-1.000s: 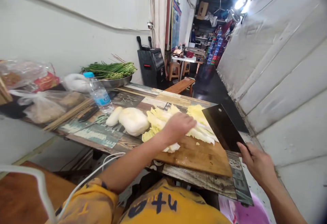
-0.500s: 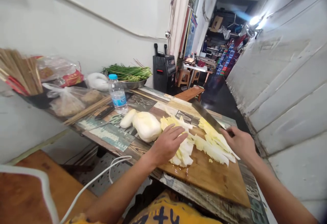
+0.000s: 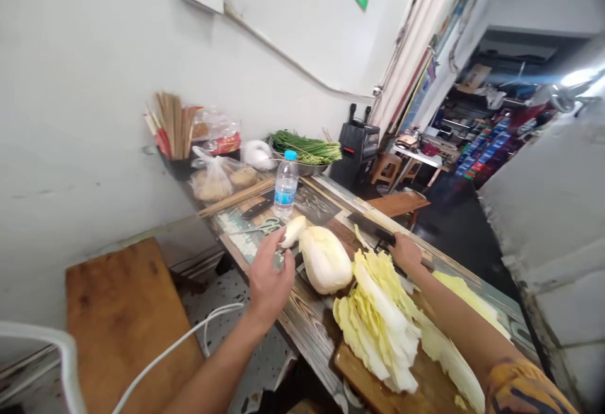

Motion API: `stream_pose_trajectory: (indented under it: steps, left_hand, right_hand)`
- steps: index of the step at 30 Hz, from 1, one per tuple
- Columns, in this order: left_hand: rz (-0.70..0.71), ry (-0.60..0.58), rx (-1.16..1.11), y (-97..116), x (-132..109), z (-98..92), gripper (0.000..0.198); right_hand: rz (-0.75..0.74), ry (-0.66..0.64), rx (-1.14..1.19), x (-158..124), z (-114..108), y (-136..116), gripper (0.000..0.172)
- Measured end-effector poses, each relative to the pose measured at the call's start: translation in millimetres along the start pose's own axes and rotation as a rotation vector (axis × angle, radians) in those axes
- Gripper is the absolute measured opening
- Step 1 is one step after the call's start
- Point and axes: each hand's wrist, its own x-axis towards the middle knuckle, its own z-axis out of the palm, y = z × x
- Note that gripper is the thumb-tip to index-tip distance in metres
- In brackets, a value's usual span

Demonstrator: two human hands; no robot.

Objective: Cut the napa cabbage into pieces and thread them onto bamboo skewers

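My left hand [image 3: 268, 274] hovers over the near edge of the table, fingers loosely curled with nothing in them, close to a small white cabbage piece [image 3: 293, 230] and the cabbage half [image 3: 325, 258]. My right hand [image 3: 404, 251] grips the handle of a cleaver [image 3: 369, 229], whose dark blade lies low over the table beyond the cabbage. A heap of cut yellow-white cabbage leaves [image 3: 378, 316] covers the wooden cutting board [image 3: 425, 382] at the lower right.
A water bottle [image 3: 285, 184], scissors [image 3: 267, 226], a dark knife [image 3: 258, 207], skewers [image 3: 236, 196], plastic bags [image 3: 215, 178] and a metal bowl of green stems [image 3: 307, 149] crowd the table's far side by the wall. A wooden bench [image 3: 127, 319] stands at the lower left.
My left hand left the cut leaves and moved left toward the cabbage half. My right hand carried the cleaver off the board and farther back. The view swung left.
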Motion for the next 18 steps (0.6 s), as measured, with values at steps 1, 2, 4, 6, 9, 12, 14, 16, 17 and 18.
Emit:
stream_pose_trajectory:
  steps: [1,2,4,6,9,12,14,16,17,18]
  left_hand:
    - [0.001,-0.003,0.007,-1,3,3.6,0.04]
    - [0.0,0.005,0.014,-2,9,7.7,0.041]
    - [-0.022,0.034,0.027,-8,31,15.7,0.044]
    - [-0.07,0.062,0.07,-17,65,20.9,0.044]
    - [-0.165,-0.045,0.464,-35,126,18.1,0.042]
    - [-0.328,-0.232,0.763,-61,173,5.2,0.033]
    - [-0.383,-0.289,0.843,-82,187,-4.4,0.028]
    - [-0.376,-0.37,0.894,-103,189,-12.5,0.025]
    - [-0.357,-0.418,0.91,-114,188,-15.8,0.025]
    - [-0.328,-0.47,0.92,-123,186,-18.4,0.026]
  right_hand:
    - [-0.007,-0.009,0.009,6,5,0,0.033]
    - [-0.015,-0.018,0.021,12,8,0,0.033]
    - [-0.03,-0.038,0.049,22,13,2,0.033]
    - [-0.048,-0.063,0.082,30,15,4,0.033]
    - [-0.099,-0.105,0.139,36,15,5,0.033]
    - [-0.141,-0.126,0.183,37,15,5,0.032]
    - [-0.148,-0.122,0.199,36,14,5,0.031]
    - [-0.151,-0.102,0.215,33,11,8,0.031]
    - [-0.155,-0.084,0.225,30,8,10,0.031]
    - [-0.16,-0.061,0.237,26,5,14,0.032]
